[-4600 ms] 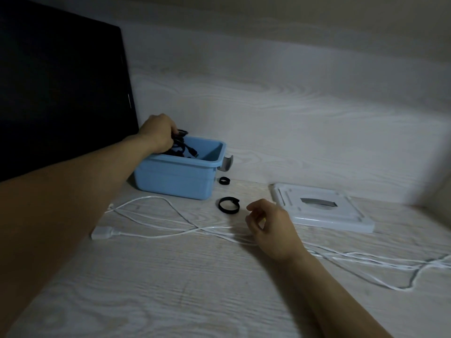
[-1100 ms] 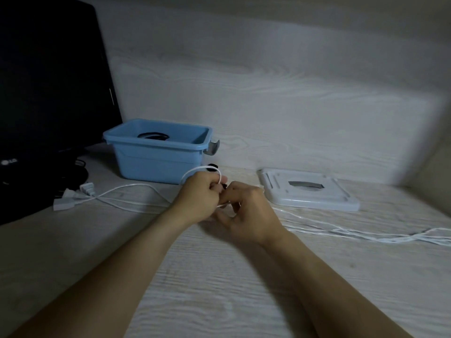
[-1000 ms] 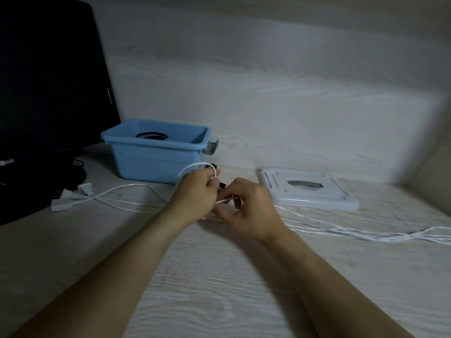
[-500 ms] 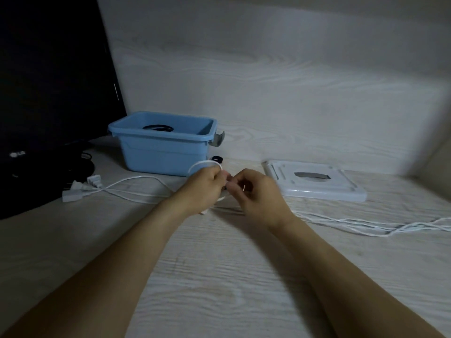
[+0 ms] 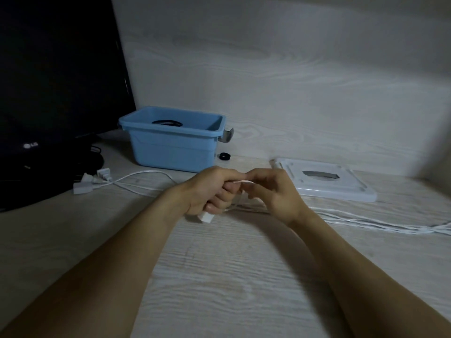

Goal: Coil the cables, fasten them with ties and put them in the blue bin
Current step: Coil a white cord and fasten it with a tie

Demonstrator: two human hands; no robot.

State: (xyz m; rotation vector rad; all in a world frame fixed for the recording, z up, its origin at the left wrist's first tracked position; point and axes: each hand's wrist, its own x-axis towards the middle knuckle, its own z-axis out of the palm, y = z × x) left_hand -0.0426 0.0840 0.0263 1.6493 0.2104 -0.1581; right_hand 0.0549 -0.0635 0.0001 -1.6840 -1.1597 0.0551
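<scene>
Hands met at the middle of the frame: the left hand had its grip curled round the first loops of the white cable, a plug block poking out below the fist, while the right hand pinched the strand to feed it, probably so the coil kept its size. The rest trailed along the counter toward the right edge. The blue bin waited at upper left, a black tie just beside it.

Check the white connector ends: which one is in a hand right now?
The white plug sticking out below the left hand, whose fingers curl round its cable. The other white connectors lie untouched on the desk by the monitor.
</scene>
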